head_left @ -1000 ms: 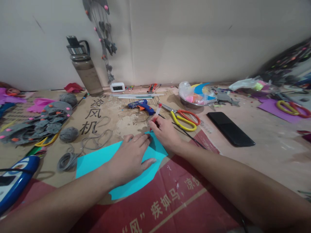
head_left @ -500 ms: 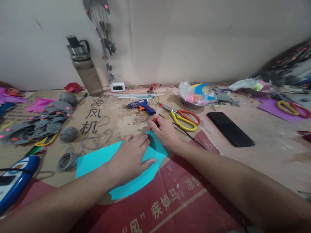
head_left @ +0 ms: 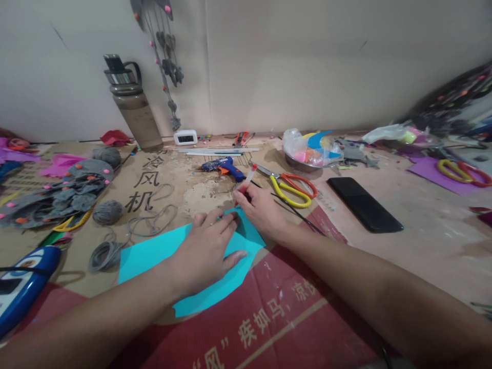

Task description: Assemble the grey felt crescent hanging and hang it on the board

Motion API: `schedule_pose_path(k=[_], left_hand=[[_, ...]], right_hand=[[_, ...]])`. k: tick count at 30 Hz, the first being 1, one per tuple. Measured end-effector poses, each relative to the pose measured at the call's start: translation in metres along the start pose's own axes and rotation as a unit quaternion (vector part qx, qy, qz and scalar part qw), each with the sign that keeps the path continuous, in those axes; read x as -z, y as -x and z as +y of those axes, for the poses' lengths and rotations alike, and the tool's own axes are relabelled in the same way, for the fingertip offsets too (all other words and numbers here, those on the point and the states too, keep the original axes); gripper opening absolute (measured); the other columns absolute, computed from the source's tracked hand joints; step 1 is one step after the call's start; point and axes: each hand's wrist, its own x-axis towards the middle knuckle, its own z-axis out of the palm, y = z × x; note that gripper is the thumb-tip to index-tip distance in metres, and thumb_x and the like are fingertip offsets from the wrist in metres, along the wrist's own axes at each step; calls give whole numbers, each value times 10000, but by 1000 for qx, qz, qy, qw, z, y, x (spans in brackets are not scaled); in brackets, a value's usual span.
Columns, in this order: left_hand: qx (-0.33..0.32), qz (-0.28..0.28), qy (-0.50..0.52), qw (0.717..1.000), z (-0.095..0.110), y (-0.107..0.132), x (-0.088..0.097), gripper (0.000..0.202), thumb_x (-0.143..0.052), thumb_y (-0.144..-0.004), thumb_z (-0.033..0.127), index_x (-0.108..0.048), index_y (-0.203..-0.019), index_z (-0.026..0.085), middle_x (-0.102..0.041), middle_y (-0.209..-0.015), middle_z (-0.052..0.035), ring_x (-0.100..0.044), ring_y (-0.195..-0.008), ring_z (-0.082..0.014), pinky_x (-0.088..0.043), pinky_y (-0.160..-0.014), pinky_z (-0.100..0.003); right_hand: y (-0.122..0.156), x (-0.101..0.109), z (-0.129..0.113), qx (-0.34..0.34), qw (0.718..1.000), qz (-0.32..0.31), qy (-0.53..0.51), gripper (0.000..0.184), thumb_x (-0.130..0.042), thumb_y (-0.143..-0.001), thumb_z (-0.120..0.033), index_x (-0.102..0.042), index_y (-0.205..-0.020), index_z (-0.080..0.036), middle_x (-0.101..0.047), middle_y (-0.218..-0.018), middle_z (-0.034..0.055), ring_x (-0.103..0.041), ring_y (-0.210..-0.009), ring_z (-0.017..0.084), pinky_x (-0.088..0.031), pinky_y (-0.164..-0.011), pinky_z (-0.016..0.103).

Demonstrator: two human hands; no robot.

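Observation:
A turquoise sheet (head_left: 154, 248) with an uneven cut edge lies on the printed cardboard in front of me. My left hand (head_left: 211, 246) presses flat on it, fingers stretched toward its far edge and thumb spread out. My right hand (head_left: 259, 205) grips a red-capped pen (head_left: 250, 174) with a pale barrel, held upright and slightly tilted. Its tip is low at the sheet's far right corner, close to my left fingertips and mostly hidden by my fingers. Just beyond the pen are scissors (head_left: 292, 192) with one yellow and one red handle, and a blue glue gun (head_left: 223, 166).
A black phone (head_left: 365, 205) lies to the right. Grey yarn (head_left: 108, 212) and a grey felt piece (head_left: 69, 192) are on the left, near a blue-and-white device (head_left: 28, 284). At the back stand a bottle (head_left: 138, 118), a small clock (head_left: 185, 137) and a metal bowl (head_left: 307, 163).
Almost nothing differs. Both hands keep their places on the sheet and the pen; the view has shifted very slightly.

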Motion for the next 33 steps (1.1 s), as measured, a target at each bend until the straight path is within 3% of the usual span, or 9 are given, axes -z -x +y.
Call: schedule_pose_path(k=[7, 33], left_hand=[[-5, -15, -18, 1000, 0, -2, 1, 618, -374, -907, 548, -490, -1328, 110, -534, -1333, -145, -447, -1139, -317, -344, -921, -483], [-9, -10, -21, 1000, 0, -1, 1, 608, -372, -910, 544, -492, -1322, 113, -558, -1296, -132, -450, -1122, -301, -339, -931, -470]], right_hand=[[0, 1, -2, 1, 1000, -8, 10, 187, -456, -890, -292, -560, -772, -190, -610, -707, 5, -549, -654, 135, -390, -636, 256], [1, 0, 0, 14, 1000, -14, 23, 171, -461, -892, -281, -564, -790, -191, -625, -733, 9, -561, -664, 137, -390, -641, 259]])
